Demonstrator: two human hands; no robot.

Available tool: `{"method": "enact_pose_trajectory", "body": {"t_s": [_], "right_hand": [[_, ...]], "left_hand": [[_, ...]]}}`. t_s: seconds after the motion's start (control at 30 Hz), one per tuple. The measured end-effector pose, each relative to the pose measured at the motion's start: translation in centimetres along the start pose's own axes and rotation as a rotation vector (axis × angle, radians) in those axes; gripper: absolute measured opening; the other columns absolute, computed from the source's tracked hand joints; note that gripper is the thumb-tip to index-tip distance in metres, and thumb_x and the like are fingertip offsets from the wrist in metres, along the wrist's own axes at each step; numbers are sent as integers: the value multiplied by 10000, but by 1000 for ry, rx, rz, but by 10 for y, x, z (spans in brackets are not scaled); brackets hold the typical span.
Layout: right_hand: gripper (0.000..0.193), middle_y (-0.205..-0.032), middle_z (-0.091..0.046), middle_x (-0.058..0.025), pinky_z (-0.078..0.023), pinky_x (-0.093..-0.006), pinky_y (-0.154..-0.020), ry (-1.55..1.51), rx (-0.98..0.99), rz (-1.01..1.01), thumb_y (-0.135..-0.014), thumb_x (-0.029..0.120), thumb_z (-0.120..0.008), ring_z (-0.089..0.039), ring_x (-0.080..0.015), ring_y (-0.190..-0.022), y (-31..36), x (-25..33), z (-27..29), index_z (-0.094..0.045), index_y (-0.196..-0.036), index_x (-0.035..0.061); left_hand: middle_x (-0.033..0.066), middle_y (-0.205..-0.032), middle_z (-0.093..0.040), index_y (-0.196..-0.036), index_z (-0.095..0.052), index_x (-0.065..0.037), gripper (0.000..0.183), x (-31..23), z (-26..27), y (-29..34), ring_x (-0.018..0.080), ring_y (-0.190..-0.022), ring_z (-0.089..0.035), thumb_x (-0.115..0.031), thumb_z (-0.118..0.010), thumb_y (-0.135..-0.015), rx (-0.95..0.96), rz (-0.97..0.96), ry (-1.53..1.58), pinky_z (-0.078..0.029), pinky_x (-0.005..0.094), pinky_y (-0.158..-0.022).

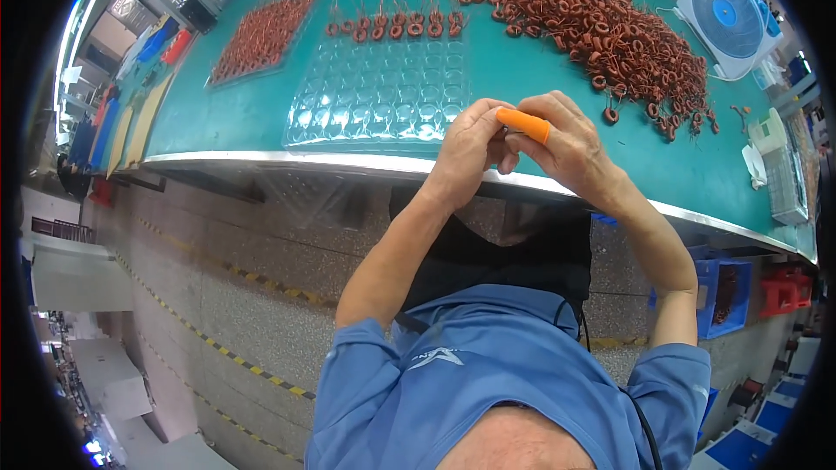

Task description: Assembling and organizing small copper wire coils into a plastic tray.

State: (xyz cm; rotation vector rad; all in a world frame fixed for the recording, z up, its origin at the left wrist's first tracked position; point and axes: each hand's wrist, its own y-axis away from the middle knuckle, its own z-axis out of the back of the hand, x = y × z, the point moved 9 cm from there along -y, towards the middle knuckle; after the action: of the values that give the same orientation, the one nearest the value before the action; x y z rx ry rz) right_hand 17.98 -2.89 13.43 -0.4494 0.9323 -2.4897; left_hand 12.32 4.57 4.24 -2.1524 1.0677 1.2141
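My left hand (463, 146) and my right hand (575, 146) meet over the table's front edge, fingers pinched together. An orange finger cot (528, 125) covers one finger of my right hand. Whatever lies between the fingertips is too small and hidden to make out. Just left of my hands is a clear plastic tray (374, 91) with round pockets. Its far rows hold copper-brown wire-wound rings (397, 31) with leads standing up; the nearer pockets hold nothing. Beyond my right hand spreads a large heap of the same rings (601, 35).
A second tray (266, 35), filled with rings, lies farther left on the green table (200, 113). At the far right stand a white fan (725, 10) with a blue hub, an orange roll-shaped item (767, 132) and a clear box (788, 187). A blue bin (738, 296) sits below the table.
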Motion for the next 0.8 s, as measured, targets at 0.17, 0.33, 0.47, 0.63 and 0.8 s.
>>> {"method": "enact_pose_trajectory", "body": {"t_s": [0.17,0.33,0.47,0.63,0.8], "right_hand": [[244,-779,-630,-83,-497,-311,-599,-229,-78,-382,-864,109,-683,-608,-188,-667,9,-35,2,-654,-1087,14],[248,-734,-612,-9,-455,-224,-566,-705,18,-803,-929,165,-651,-540,-66,-638,31,-60,-35,-646,-1092,-21],[266,-777,-621,-8,-453,-206,-584,-976,-38,-894,-948,206,-631,-536,-64,-654,45,-63,-38,-653,-1081,-23],[278,-834,-643,-22,-478,-223,-656,-1129,-102,-952,-973,228,-591,-569,-84,-729,59,-63,-43,-666,-1070,-21],[286,-878,-670,-46,-491,-252,-681,-1013,-97,-878,-974,231,-584,-609,-116,-758,58,-62,-40,-668,-1062,-28]], "left_hand": [[87,-840,-584,-1091,-479,4,321,1,-12,4,140,-648,-588,-306,-417,-1036,-24,-77,-163,-466,257,-579],[57,-850,-571,-1155,-466,-6,241,-5,2,17,88,-657,-529,-150,-555,-983,-39,-258,-529,-449,245,-580],[14,-774,-521,-1212,-434,-70,256,-5,-11,15,63,-617,-496,-150,-540,-993,57,-203,-394,-391,193,-515],[32,-843,-601,-1193,-533,-44,267,-12,-23,23,78,-646,-533,-58,-594,-933,118,-187,-548,-456,228,-570],[26,-825,-589,-1205,-561,-42,285,-16,-21,27,71,-642,-542,-56,-609,-924,54,-265,-628,-449,225,-557]]}}
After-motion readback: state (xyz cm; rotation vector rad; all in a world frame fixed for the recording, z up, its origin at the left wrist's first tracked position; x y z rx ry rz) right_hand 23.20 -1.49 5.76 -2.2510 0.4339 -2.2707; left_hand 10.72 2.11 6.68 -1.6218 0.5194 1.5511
